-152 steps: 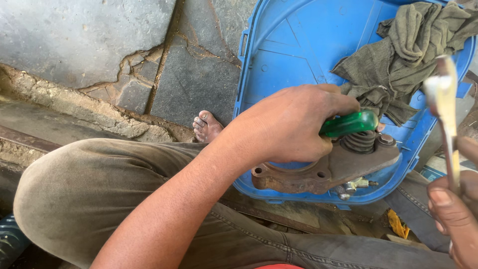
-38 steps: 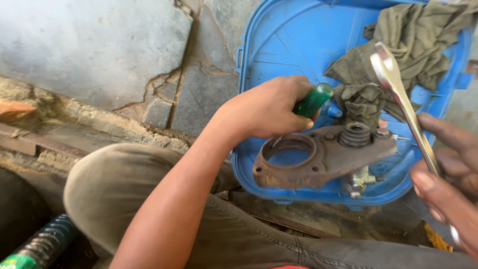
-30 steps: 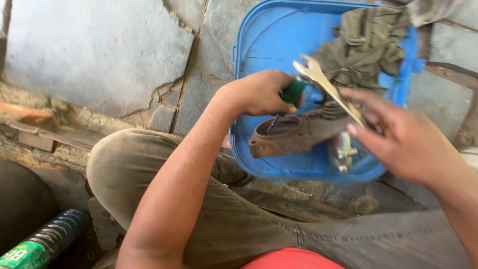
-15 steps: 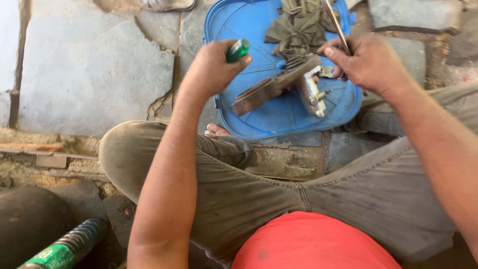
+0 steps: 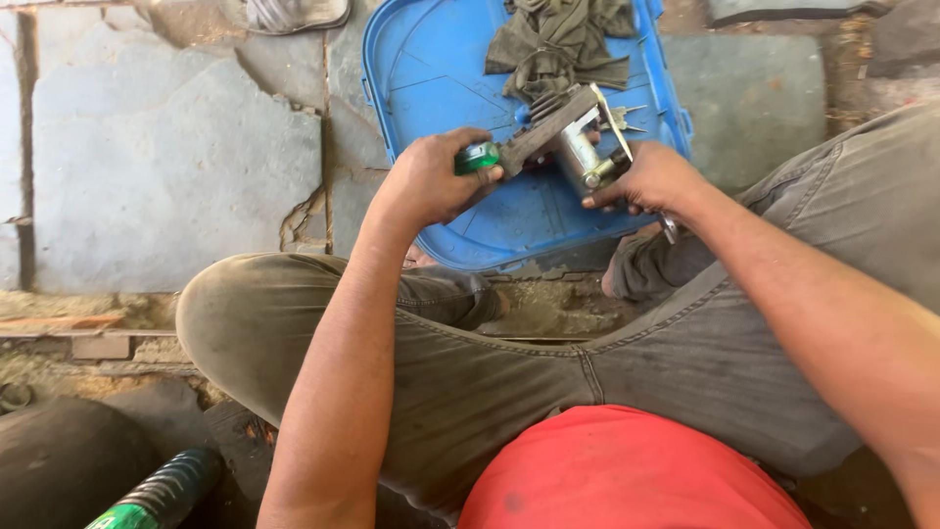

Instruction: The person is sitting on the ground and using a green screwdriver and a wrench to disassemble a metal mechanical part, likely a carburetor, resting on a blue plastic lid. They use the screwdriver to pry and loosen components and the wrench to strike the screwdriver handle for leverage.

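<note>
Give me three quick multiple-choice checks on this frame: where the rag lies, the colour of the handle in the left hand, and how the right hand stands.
1. Where is the rag?
A. on the blue tray's far end
B. on the person's knee
C. on the bare stone floor

2. What colour is the tool handle gripped by the left hand?
A. red
B. green
C. yellow

3. The right hand is
A. resting open and empty on the thigh
B. closed around a spanner at the metal part
C. lifting the tray

Answers:
1 A, the olive rag lies bunched on the blue tray.
2 B, a green handle shows in the left hand.
3 B, the right hand grips a spanner against the metal part.
</note>
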